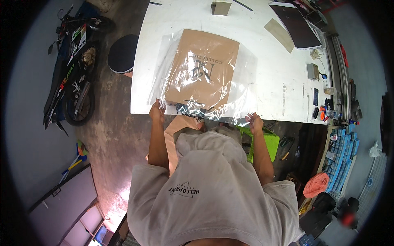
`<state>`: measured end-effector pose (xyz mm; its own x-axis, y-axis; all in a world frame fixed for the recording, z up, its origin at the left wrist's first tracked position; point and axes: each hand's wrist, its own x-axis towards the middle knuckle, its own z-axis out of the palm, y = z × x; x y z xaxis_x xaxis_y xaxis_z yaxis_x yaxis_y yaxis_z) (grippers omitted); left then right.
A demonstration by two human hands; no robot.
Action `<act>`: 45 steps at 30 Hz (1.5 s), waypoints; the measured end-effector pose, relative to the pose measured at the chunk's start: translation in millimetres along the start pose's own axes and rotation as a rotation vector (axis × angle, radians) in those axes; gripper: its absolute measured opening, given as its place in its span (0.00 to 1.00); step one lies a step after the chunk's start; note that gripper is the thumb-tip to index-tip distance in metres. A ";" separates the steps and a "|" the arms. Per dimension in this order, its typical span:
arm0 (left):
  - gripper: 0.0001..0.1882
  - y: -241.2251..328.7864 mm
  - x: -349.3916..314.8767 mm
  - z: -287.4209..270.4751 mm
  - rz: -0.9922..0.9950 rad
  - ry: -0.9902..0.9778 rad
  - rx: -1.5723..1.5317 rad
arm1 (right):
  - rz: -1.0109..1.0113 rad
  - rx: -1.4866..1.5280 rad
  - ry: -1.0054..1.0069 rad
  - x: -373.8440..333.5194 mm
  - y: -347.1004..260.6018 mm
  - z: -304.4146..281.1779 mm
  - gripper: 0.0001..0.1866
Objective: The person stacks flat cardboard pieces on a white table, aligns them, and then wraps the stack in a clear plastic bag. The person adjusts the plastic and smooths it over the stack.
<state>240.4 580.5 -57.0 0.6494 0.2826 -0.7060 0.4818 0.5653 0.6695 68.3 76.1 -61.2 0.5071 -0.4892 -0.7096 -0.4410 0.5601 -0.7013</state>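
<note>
A large clear plastic bag (248,71) lies on the white table, wrinkled and shiny with reflections. Under its film shows a flat brown paper or cardboard piece (205,47) with dark printing. The plastic's near edge hangs slightly over the table's front edge. My left hand (157,111) is closed on the left corner of that edge, fingers bent round it. At the right corner, my right hand (255,121) pinches the plastic between thumb and fingers. Between my hands the film is spread wide; glare hides whether the brown piece is fully inside.
The white table (279,90) bears a black-topped device (296,25), a grey-brown sheet (280,35) and small boxes. A green plastic stool (269,145) stands below the front edge. At left are a round black-topped stool (123,53) and a motorbike (76,78).
</note>
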 end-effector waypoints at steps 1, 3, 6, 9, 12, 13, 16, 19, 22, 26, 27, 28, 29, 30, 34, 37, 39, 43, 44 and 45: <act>0.22 1.3 2.4 2.6 0.020 0.004 0.000 | -0.002 0.006 -0.003 -2.6 -2.0 3.5 0.23; 0.23 0.4 4.9 12.0 0.048 0.006 -0.008 | -0.019 0.023 -0.014 0.7 -5.0 0.0 0.22; 0.24 0.6 5.4 6.9 0.012 0.020 0.059 | -0.027 0.008 -0.014 3.7 -9.0 3.2 0.22; 0.25 -0.7 8.4 5.1 0.007 0.002 0.064 | -0.038 -0.023 -0.008 6.7 -8.1 5.9 0.22; 0.23 -0.3 12.1 5.4 0.033 0.018 0.055 | -0.009 -0.026 -0.051 5.8 -6.4 9.5 0.23; 0.23 0.8 10.7 7.3 0.043 0.021 0.058 | 0.015 -0.017 -0.041 5.5 -4.7 8.6 0.23; 0.21 3.7 11.0 14.5 0.045 0.053 0.059 | 0.054 0.020 -0.067 11.2 -7.1 6.5 0.23; 0.21 4.8 13.0 15.3 0.023 0.084 0.035 | 0.061 -0.074 -0.091 16.5 -7.1 1.5 0.22; 0.24 -4.3 17.4 12.0 0.031 0.048 0.015 | 0.059 -0.006 -0.079 34.8 4.4 -15.0 0.18; 0.26 -7.3 24.2 6.1 0.035 0.070 -0.041 | 0.079 -0.105 -0.167 49.7 9.2 -29.0 0.15; 0.26 -9.8 22.6 -3.0 0.041 0.098 -0.065 | 0.108 -0.098 -0.155 46.2 7.5 -25.5 0.15; 0.27 -10.5 20.7 -12.8 0.026 0.056 -0.059 | 0.138 -0.093 -0.144 43.1 5.2 -21.9 0.15; 0.28 -17.0 11.8 -5.3 0.026 0.064 -0.069 | 0.146 -0.078 -0.149 42.6 2.3 -33.6 0.14; 0.28 -19.7 2.2 9.9 0.030 0.067 -0.080 | 0.150 -0.059 -0.156 45.4 -2.8 -44.1 0.14; 0.30 -16.6 -12.1 6.3 0.105 0.122 -0.105 | 0.206 -0.055 -0.209 44.0 -27.9 -50.1 0.09; 0.33 -22.1 -17.6 17.5 0.128 0.148 -0.074 | 0.276 -0.073 -0.319 46.9 -42.8 -59.3 0.10; 0.35 -29.3 -22.8 39.1 0.094 0.155 0.001 | 0.332 -0.035 -0.400 53.8 -40.7 -69.3 0.11; 0.35 -71.8 -51.4 42.7 0.035 0.132 0.025 | 0.376 0.001 -0.523 61.3 -45.9 -64.1 0.12; 0.34 -68.3 -50.3 16.7 0.018 0.162 -0.017 | 0.419 0.020 -0.578 59.2 -41.2 -47.6 0.12; 0.33 -81.0 -58.1 48.3 0.007 0.152 0.034 | 0.413 0.025 -0.564 69.5 -51.6 -54.5 0.13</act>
<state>192.1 480.9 -59.0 0.5577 0.4015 -0.7265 0.4993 0.5369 0.6800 86.0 -23.2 -78.0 0.6121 0.1851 -0.7688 -0.6665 0.6440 -0.3755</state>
